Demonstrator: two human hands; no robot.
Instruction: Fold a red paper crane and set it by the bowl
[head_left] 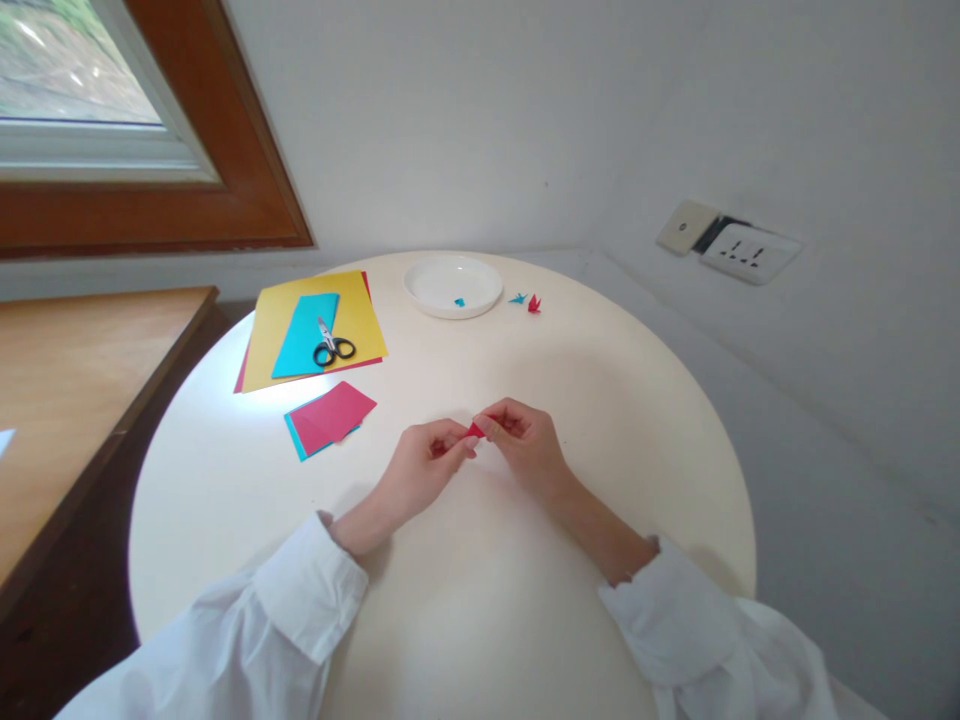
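A small folded piece of red paper is pinched between my two hands above the middle of the round white table. My left hand grips its left side with thumb and fingers closed. On the other side, my right hand holds it between thumb and forefinger. The fingers cover most of the paper, so its full shape is hidden. Further back on the table are a blue paper crane and a red paper crane, side by side.
Beside the cranes stands a white plate with a small blue paper piece in it. Black-handled scissors lie on blue paper over yellow sheets. Nearer are red paper rectangles over blue. Walls border the table behind and right.
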